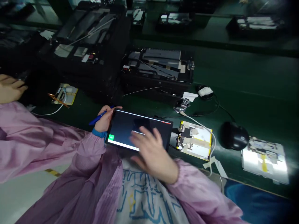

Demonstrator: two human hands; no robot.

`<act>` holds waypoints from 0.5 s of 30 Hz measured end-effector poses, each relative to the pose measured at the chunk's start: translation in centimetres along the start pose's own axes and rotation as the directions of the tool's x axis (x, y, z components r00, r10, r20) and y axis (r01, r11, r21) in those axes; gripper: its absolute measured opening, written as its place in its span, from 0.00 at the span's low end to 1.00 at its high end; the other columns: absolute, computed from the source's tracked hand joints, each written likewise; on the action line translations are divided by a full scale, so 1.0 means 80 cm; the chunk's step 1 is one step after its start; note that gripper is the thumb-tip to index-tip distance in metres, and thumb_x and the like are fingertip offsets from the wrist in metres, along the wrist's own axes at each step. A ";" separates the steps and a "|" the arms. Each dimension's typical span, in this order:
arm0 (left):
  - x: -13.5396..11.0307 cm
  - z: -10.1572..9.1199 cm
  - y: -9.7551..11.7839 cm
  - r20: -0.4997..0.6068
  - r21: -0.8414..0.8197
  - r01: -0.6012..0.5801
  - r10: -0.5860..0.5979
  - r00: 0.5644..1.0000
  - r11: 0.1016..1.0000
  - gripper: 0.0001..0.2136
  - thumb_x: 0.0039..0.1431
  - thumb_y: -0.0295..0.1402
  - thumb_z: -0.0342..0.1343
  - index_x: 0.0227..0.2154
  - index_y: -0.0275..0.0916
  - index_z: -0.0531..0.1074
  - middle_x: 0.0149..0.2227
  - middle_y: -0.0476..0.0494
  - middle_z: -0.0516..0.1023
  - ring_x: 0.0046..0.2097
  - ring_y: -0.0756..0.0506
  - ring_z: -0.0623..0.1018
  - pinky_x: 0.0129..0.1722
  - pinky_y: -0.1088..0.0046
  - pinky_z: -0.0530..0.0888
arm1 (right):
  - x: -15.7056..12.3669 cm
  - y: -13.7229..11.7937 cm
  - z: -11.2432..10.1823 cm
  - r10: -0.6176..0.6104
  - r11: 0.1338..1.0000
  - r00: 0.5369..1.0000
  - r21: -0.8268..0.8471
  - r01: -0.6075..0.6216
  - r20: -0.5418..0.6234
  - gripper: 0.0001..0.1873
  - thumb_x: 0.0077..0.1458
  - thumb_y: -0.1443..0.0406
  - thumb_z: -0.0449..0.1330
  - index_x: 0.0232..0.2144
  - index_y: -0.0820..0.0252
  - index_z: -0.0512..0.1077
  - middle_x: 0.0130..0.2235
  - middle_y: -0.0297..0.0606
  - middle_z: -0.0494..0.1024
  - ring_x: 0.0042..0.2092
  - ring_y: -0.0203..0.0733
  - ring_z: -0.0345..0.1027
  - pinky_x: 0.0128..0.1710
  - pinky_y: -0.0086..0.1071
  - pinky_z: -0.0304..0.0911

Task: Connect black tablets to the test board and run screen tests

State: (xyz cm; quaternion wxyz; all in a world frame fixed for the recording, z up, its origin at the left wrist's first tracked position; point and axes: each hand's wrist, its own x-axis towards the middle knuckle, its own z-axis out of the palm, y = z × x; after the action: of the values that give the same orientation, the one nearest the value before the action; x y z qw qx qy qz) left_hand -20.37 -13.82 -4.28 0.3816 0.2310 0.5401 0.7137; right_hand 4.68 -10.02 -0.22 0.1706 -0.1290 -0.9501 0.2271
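A tablet screen with a dark display, a green square in its lower left corner and a white bar along its lower edge is tilted in front of me. My left hand grips its left edge, and a blue pen lies between those fingers. Over the lower right part of the screen is my right hand, fingers spread and slightly blurred, holding nothing; whether it touches the glass I cannot tell. Right of the tablet lies a white battery-and-board assembly with yellow edges, a cable running towards the tablet.
A black scanner-like device stands beside a silver panel. Black stacks of opened devices rise behind the tablet. A white cable loops past the board. At left, another person's hand is near a second board.
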 end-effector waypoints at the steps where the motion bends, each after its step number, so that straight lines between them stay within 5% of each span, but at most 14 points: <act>1: -0.001 0.000 0.000 -0.006 0.001 0.005 -0.005 1.000 1.000 0.15 0.50 0.30 0.61 0.22 0.40 0.57 0.35 0.42 0.82 0.40 0.43 0.80 0.46 0.65 0.72 | 0.010 -0.021 0.016 -0.082 0.996 0.994 0.026 0.080 0.068 0.27 0.62 0.58 0.54 0.61 0.60 0.59 0.61 0.48 0.65 0.66 0.56 0.49 0.62 0.65 0.44; 7: -0.004 -0.004 0.008 0.045 -0.028 0.010 -0.009 0.999 1.000 0.13 0.49 0.31 0.62 0.23 0.40 0.59 0.36 0.43 0.83 0.42 0.42 0.80 0.46 0.64 0.74 | 0.051 -0.062 0.071 -0.138 0.989 0.973 0.069 0.127 0.183 0.28 0.63 0.61 0.53 0.63 0.59 0.55 0.63 0.47 0.63 0.68 0.54 0.45 0.62 0.69 0.43; 12: 0.001 -0.009 0.018 0.018 0.003 0.025 -0.025 1.000 1.000 0.14 0.50 0.33 0.62 0.22 0.40 0.60 0.37 0.43 0.83 0.41 0.40 0.81 0.41 0.66 0.76 | 0.050 -0.054 0.042 -0.146 0.989 0.982 0.039 0.142 0.123 0.33 0.63 0.51 0.49 0.65 0.56 0.50 0.67 0.41 0.56 0.70 0.49 0.38 0.63 0.68 0.36; 15: 0.010 -0.012 0.018 0.031 0.022 0.046 -0.047 0.998 0.999 0.13 0.49 0.34 0.62 0.21 0.40 0.62 0.38 0.43 0.83 0.40 0.39 0.81 0.40 0.64 0.77 | 0.039 -0.040 0.023 -0.032 0.999 0.996 0.016 0.031 0.080 0.34 0.63 0.48 0.47 0.65 0.58 0.51 0.67 0.41 0.55 0.70 0.48 0.35 0.64 0.66 0.32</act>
State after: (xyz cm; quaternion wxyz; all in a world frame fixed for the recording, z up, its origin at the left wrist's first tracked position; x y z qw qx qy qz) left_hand -22.00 -13.99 -3.26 0.4041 0.2333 0.5468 0.6952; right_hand 0.59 -12.50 0.57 0.1367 -0.1035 -0.9564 0.2366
